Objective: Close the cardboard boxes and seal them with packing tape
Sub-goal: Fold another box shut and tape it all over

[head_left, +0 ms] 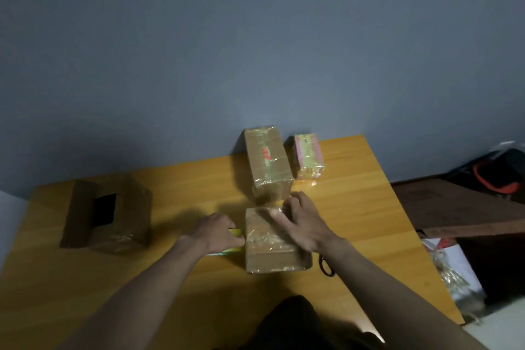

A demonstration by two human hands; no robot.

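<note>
At lower centre, my right hand (301, 221) presses flat on the box (272, 239); my left hand (218, 231) grips the tape roll (235, 233), and slack could wrinkle the tape.

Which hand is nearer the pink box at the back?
The right hand: it rests on the near box, just in front of the pink box. The left hand is further left.

There are four boxes (274, 239) (268, 163) (308, 156) (110, 214) on the surface (355, 207), one tape roll (235, 233) and two hands (218, 231) (301, 221).
</note>
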